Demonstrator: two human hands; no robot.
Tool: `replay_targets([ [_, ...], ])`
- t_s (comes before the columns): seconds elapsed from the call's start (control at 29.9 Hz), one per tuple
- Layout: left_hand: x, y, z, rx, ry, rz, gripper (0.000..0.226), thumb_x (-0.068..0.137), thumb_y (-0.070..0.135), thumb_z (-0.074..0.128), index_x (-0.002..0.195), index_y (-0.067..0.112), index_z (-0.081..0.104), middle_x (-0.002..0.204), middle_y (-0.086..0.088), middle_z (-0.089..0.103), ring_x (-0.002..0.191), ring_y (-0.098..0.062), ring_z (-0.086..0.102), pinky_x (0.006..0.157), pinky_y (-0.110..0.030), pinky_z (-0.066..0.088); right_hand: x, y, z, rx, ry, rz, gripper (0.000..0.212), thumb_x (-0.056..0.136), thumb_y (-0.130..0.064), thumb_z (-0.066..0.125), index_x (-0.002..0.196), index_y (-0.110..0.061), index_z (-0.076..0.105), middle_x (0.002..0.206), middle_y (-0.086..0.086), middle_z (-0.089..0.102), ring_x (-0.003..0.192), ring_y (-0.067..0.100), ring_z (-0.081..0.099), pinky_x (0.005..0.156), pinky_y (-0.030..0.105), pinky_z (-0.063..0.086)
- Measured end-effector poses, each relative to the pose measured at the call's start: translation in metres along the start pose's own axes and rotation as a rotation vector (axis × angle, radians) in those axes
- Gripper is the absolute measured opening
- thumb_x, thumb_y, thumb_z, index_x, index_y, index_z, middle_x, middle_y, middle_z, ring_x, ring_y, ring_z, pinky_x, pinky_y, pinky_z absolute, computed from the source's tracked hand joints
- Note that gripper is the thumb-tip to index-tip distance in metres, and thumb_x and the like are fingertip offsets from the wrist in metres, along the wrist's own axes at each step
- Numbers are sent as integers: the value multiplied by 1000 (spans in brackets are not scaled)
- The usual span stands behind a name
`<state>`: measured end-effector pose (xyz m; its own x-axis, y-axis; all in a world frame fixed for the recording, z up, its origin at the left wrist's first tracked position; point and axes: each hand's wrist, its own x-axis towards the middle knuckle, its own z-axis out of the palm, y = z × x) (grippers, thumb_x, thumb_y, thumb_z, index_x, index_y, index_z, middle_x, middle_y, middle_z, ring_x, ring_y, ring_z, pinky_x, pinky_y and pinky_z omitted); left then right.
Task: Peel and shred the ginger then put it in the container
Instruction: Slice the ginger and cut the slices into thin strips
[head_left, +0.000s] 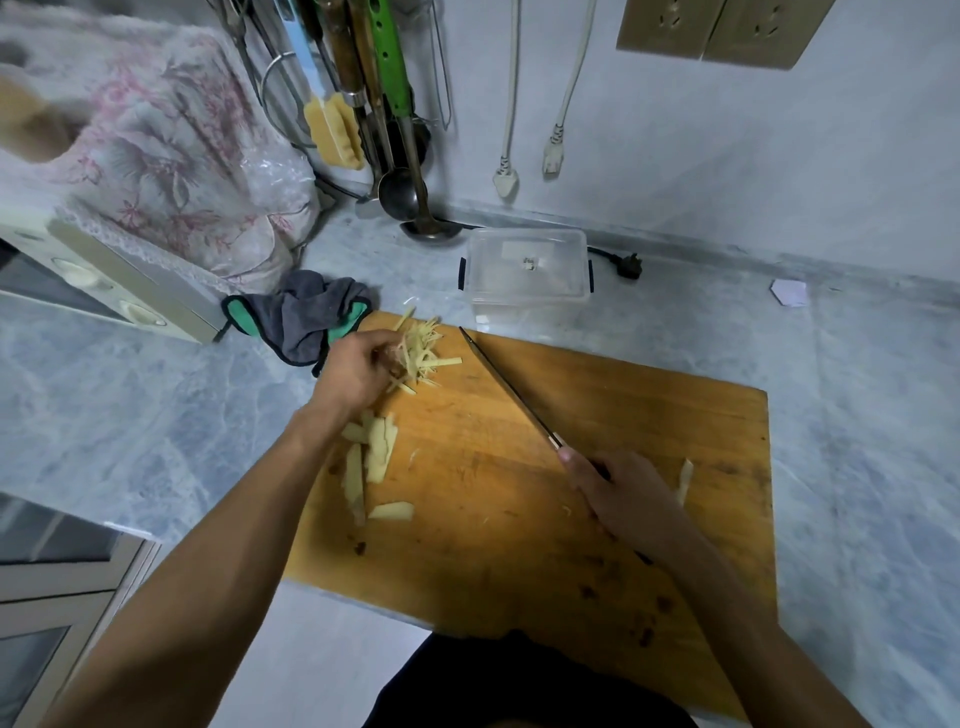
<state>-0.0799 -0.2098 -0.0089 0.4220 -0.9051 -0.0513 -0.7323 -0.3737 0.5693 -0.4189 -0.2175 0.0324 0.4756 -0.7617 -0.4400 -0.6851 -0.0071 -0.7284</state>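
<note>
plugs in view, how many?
3: two white plugs hang on the wall on cords, one black plug lies on the counter right of the container.

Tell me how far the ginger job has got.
Done: a pile of ginger shreds lies at the far left of the cutting board. In hand: the left hand gathers those shreds while the right hand holds the knife. Left: the ginger slices are still uncut, and the clear container holds almost nothing.
</note>
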Motion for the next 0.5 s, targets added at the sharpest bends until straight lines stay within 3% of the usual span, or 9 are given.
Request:
replay_targets([
  [0.1,0,-9,-8,-9,-13,18,27,90,-2,60,105,13,77,117,-2,71,108,-20,65,91,-20,44,1,0,-1,-23,7,-6,58,97,-57,38,69,-11,60,59,2,55,53,11,52,58,25,44],
  [0.17,2,-12,-11,-48,3,0,19,90,1,65,98,13,78,107,-1,74,102,-17,67,95,-28,49,1,0,-2,-31,1,-18,61,95,-60,36,70,-10,60,58,1,55,51,8,51,57,24,44],
  [0.27,6,-8,-13,-100,9,-40,13,88,4,69,89,13,77,89,5,74,88,-10,68,88,-24,52,2,0,-5,-33,-2,-16,63,91,-64,35,69,-11,60,58,1,54,50,9,50,56,25,44],
  [0.4,23,4,-12,-114,-51,-63,10,89,6,69,87,12,76,86,1,73,79,-9,66,68,-3,45,1,-1,-7,-29,-2,-27,64,84,-70,31,64,-15,57,54,-3,52,47,8,49,54,23,43],
  [0.5,45,11,-8,-22,-98,-133,6,87,10,70,88,11,76,82,-1,70,73,-13,64,62,-14,44,1,0,-9,-49,11,-46,64,85,-70,32,65,-14,57,54,-4,51,46,6,46,49,15,37],
])
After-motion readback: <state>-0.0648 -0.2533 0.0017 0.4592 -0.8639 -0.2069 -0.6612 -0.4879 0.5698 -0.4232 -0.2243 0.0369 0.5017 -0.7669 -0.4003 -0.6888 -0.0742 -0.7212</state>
